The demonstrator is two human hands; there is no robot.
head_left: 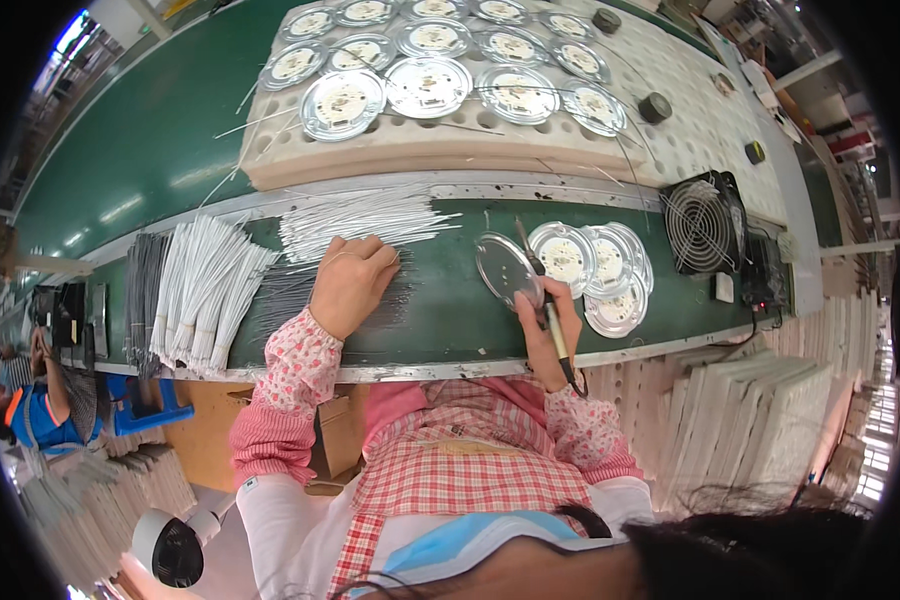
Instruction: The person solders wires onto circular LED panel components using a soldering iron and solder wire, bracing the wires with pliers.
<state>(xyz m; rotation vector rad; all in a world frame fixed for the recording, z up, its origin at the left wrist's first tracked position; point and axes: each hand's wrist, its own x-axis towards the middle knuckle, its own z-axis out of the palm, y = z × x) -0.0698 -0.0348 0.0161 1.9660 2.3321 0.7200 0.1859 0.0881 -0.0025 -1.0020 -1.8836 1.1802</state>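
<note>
My left hand (355,280) is curled over loose grey wires (290,300), just below a spread of white wires (360,215); what its fingers pinch is hidden. My right hand (552,325) grips both a shiny round disc (502,262), tilted up, and a soldering iron (560,348) with a pale handle. Right of them, several round discs with pale centres (568,262) lie overlapping on the green bench (450,330). Bundled white wires (200,295) and grey wires (142,295) lie at the left.
A holed foam board (450,150) behind the metal rail holds many wired discs. A black fan (695,225) stands at the right beside a black unit (760,285). Stacked boards (730,420) are below right. A person in blue (40,405) sits far left near a blue stool (145,405).
</note>
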